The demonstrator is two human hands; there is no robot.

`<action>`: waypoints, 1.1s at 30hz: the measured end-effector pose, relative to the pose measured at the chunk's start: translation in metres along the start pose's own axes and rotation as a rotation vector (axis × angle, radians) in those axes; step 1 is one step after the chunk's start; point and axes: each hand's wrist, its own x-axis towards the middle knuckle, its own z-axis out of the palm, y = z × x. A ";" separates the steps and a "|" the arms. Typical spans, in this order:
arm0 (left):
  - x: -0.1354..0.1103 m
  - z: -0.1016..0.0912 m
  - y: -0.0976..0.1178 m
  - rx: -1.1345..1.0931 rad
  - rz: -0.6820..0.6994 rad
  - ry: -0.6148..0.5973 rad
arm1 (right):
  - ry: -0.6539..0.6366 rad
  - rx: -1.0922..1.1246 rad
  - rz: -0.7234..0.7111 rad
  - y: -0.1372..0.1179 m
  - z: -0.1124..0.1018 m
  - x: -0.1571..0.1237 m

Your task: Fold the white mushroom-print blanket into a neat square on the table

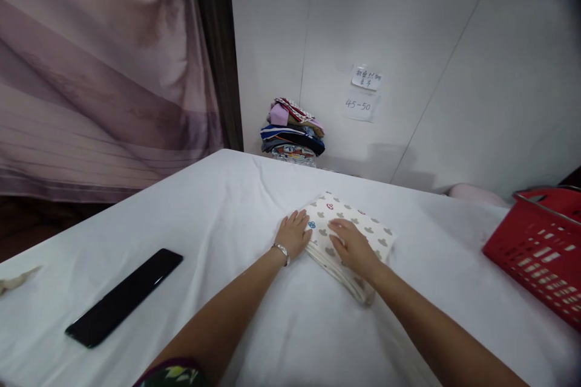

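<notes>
One red basket (535,254) stands at three o'clock from the folded cloth, its metal handle lying along the rim; pale patches show through the slotted wall, but what, if anything, it holds cannot be told.

The folded cloth (376,232), white with grey, red and blue motifs, lies in several layers on the white-covered desk (236,217). Two hands are at it. The left hand (294,234), with one bracelet (282,252) at the wrist, lies nearly flat, fingers extended, against the cloth's nine o'clock corner. The right hand (356,247) is over its top, fingers loosely bent and thumb apart from them; neither hand is clamped on it, and the two are apart.

One black slab (124,296) lies flat towards nine o'clock, with one beige item (18,281) farther out, partly cut off by the picture's edge. At eleven o'clock, beyond the desk, rises one stack of folded fabrics (293,133), too overlapped to count. Two paper notes (361,106) are on the wall (394,12) at twelve, the lower reading "45-50".
</notes>
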 end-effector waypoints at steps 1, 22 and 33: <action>0.000 0.000 0.000 0.000 0.002 0.009 | 0.006 -0.021 0.010 0.004 0.003 0.016; -0.001 -0.001 0.001 -0.016 -0.017 0.017 | -0.431 -0.187 0.242 0.035 0.054 0.066; 0.010 -0.013 -0.001 -0.095 -0.083 -0.124 | -0.133 -0.100 0.405 0.039 0.003 -0.085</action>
